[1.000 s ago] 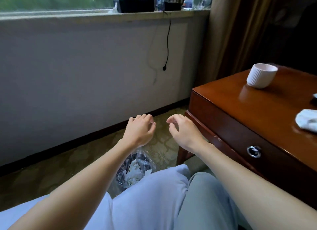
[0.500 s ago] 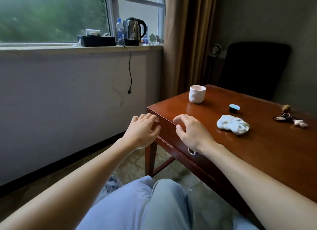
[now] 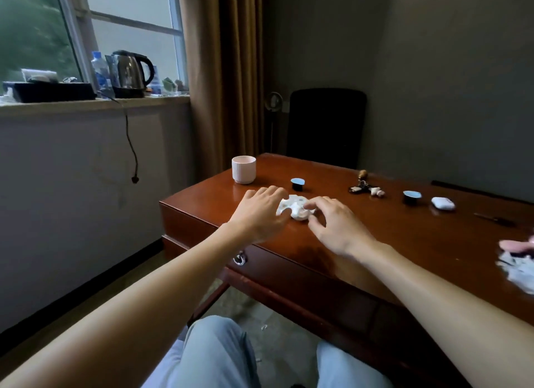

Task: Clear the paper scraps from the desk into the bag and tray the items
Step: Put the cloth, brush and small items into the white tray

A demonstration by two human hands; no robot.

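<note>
Crumpled white paper wad (image 3: 294, 207) lay near the left end of the glossy brown wooden desk (image 3: 404, 257). Left hand (image 3: 260, 212) touched it, fingers relaxed; right hand (image 3: 332, 224) curled against it, grasp unconfirmed. Scrap-gathering judged under way; next move calls for a firm pinch and lift.

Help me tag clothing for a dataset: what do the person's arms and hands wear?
Nothing visible: left hand and right hand are ungloved, no ring, watch or bracelet shows, and both forearms are bare with no sleeve in view.
</note>
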